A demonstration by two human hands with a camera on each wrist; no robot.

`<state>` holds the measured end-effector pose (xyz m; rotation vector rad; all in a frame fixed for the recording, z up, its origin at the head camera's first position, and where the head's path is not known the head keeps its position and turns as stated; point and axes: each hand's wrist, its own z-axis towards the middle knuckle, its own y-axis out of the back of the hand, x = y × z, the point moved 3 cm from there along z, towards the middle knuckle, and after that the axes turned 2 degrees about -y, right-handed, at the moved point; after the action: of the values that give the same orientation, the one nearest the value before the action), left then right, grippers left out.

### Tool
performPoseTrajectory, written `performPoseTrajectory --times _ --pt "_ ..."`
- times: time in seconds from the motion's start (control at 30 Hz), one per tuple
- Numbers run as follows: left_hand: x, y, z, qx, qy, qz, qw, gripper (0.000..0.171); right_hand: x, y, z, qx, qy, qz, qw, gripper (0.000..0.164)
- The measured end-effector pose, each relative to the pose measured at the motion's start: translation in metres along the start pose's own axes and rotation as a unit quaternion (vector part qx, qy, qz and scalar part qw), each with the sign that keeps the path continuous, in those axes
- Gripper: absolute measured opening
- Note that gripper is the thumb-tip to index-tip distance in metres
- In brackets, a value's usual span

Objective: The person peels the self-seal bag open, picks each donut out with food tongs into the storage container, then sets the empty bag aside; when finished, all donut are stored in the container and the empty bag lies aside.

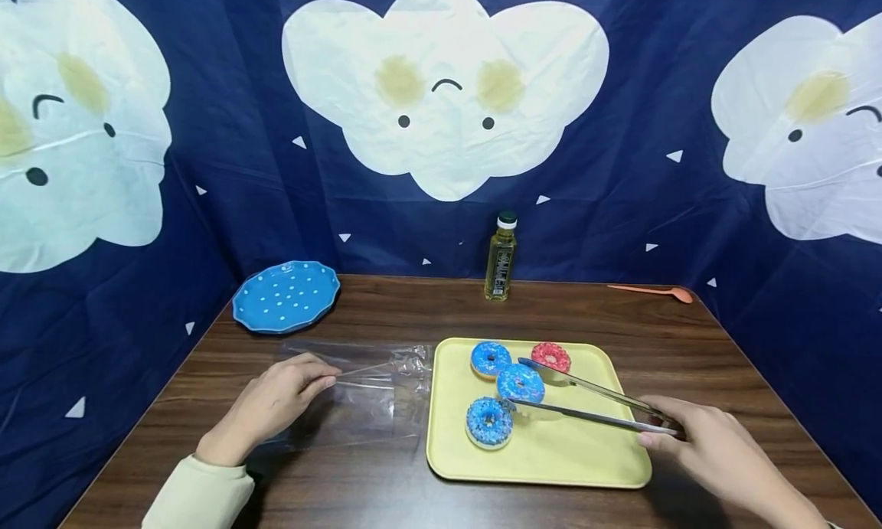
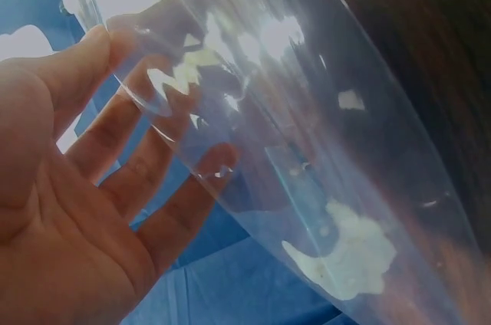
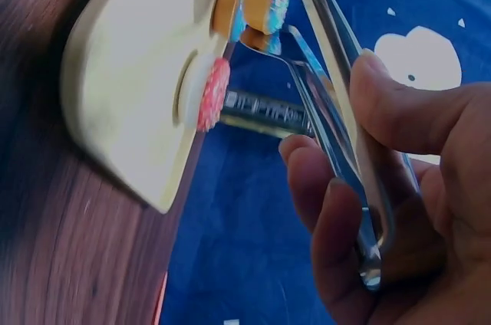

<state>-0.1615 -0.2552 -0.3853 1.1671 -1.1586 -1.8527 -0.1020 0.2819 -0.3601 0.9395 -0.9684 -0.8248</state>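
Observation:
My left hand [image 1: 282, 399] pinches the edge of a clear plastic bag [image 1: 375, 414], which lies left of a yellow tray [image 1: 565, 460]. In the left wrist view the thumb and fingertips are at the rim of the bag [image 2: 383, 156]. Metal tongs [image 1: 592, 416] are gripped by my right hand [image 1: 717, 445], their arms spread to either side of a blue-iced donut [image 1: 520, 376] over the tray. Whether that donut is lifted, I cannot tell. Two more blue donuts, one behind [image 1: 482, 353] and one in front [image 1: 475, 429], and a red donut [image 1: 540, 351] sit on the tray.
Behind the tray, an oil bottle [image 1: 500, 265] stands near the table's back edge. A blue dotted plate [image 1: 285, 295] is at the back left, an orange spoon [image 1: 678, 294] at the back right. Dark blue cloth [image 1: 427, 238] hangs around the table.

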Motion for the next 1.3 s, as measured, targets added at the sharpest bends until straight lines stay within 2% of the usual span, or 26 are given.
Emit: performPoseTrajectory --times 0.27,0.7,0.9,1.07,1.17,1.3 --pt "0.001 -0.002 -0.002 0.011 0.012 -0.001 0.9999 0.017 -0.019 0.002 -0.016 0.048 -0.022 -0.040 0.998 0.040" --pt "0.003 -0.004 -0.004 0.006 0.012 0.004 0.9999 0.016 -0.040 0.015 -0.030 0.073 -0.038 -0.082 0.993 0.046" --pt "0.002 -0.003 -0.004 0.015 0.013 0.002 0.9998 0.016 -0.046 0.022 -0.034 0.086 -0.061 -0.091 0.990 0.046" --pt "0.001 -0.002 -0.003 0.009 0.008 0.009 0.9999 0.018 -0.048 0.027 -0.036 0.052 -0.029 -0.064 0.996 0.044" --pt "0.000 -0.004 -0.002 0.010 0.001 0.024 0.9997 0.017 -0.052 0.030 -0.038 0.038 -0.010 -0.015 0.999 0.041" --pt "-0.001 -0.011 -0.001 0.020 -0.018 0.057 0.9980 0.016 -0.058 0.032 -0.037 0.031 -0.010 0.056 0.998 0.038"
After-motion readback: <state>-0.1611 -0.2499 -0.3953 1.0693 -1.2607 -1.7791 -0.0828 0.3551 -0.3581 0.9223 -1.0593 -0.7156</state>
